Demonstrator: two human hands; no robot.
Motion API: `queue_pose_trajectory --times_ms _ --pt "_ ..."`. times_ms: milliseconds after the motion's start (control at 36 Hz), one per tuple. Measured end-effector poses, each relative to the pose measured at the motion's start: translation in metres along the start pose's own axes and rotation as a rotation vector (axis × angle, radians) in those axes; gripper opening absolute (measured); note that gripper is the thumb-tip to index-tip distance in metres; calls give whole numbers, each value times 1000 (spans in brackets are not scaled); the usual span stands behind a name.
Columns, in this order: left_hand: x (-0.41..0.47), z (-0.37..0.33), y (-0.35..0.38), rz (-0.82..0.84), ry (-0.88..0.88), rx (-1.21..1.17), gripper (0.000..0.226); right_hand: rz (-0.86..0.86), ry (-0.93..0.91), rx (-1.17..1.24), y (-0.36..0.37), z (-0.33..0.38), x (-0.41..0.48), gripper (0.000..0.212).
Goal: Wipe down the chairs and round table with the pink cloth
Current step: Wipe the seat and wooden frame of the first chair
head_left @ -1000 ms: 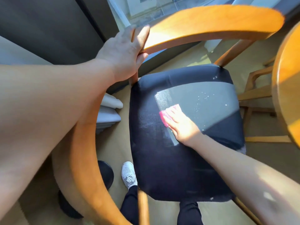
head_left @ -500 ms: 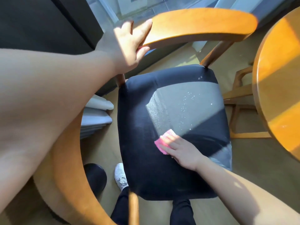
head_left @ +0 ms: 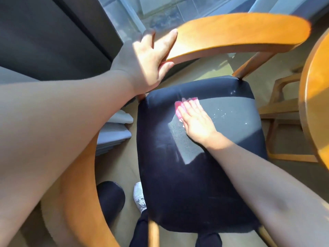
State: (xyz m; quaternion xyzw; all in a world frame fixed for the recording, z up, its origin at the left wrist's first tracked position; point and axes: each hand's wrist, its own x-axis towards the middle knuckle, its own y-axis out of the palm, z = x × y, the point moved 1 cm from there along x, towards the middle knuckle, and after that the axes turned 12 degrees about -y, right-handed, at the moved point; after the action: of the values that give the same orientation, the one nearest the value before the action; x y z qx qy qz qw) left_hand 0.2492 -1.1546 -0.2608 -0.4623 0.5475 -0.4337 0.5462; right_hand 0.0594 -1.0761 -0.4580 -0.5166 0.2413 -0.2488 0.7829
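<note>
Two hands on one chair. Left hand (head_left: 147, 63) grips curved wooden rail (head_left: 240, 31), fingers wrapped round its edge. Right hand (head_left: 195, 122) flat, fingers straight, pressing pink cloth (head_left: 178, 107) onto dark seat (head_left: 195, 184) near rear corner; cloth mostly hidden under fingers. White specks (head_left: 220, 114) on sunlit seat patch. Round table (head_left: 316, 97) at right edge, second chair (head_left: 284, 107) partly behind it. White shoe (head_left: 139, 196) on floor beside seat. Left forearm (head_left: 53, 131) blocks left side.

Pink cloth (head_left: 178, 106) flat on dark seat of chair (head_left: 187, 184), round table (head_left: 316, 104) beside
</note>
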Motion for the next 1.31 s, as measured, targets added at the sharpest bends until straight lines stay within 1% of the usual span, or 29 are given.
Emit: queue_pose_trajectory --times_ms 83,167,222,306,389,472,500,556,639,695,750,806,917,1000,1056,1111,1222,1250,1306 --pt "5 7 5 -83 41 81 64 9 52 -2 -11 -6 25 47" --pt "6 10 7 -96 46 111 65 33 92 -24 -18 -15 51 49" --pt "7 10 7 -110 50 112 65 46 155 -2 -25 -22 73 50" --pt "6 11 8 -105 55 124 65 90 234 1 -36 -30 99 38" --pt "8 11 9 -105 71 118 65 101 202 -2 -39 -34 98 40" --pt "9 12 11 -114 82 119 65 63 119 7 -31 -41 83 56" --pt "10 12 12 -119 83 118 65 51 100 24 -30 -43 76 57" --pt "10 12 12 -128 91 114 65 15 95 48 -30 -41 63 49" --pt "9 12 11 -126 93 106 65 67 181 38 -32 -33 39 41" --pt "8 11 10 -123 97 101 65 42 185 45 -31 -29 20 38" --pt "8 9 11 -123 101 105 65 -3 149 58 -28 -26 -3 44" --pt "9 9 11 -124 98 105 65 -11 142 79 -20 -21 -30 49" --pt "7 10 9 -116 82 93 65 -25 156 130 -6 -4 -83 46" --pt "6 8 9 -109 84 90 64 8 86 49 -1 9 -121 45" --pt "7 9 10 -122 82 95 64 19 57 58 1 17 -146 52" --pt "7 9 13 -145 86 107 64 -39 76 135 0 27 -168 57" --pt "6 9 15 -174 88 125 65 -43 58 168 17 38 -194 49" --pt "7 9 15 -182 87 127 65 -47 55 164 22 38 -197 50" --pt "7 7 17 -195 77 123 63 -65 68 143 29 37 -201 62"
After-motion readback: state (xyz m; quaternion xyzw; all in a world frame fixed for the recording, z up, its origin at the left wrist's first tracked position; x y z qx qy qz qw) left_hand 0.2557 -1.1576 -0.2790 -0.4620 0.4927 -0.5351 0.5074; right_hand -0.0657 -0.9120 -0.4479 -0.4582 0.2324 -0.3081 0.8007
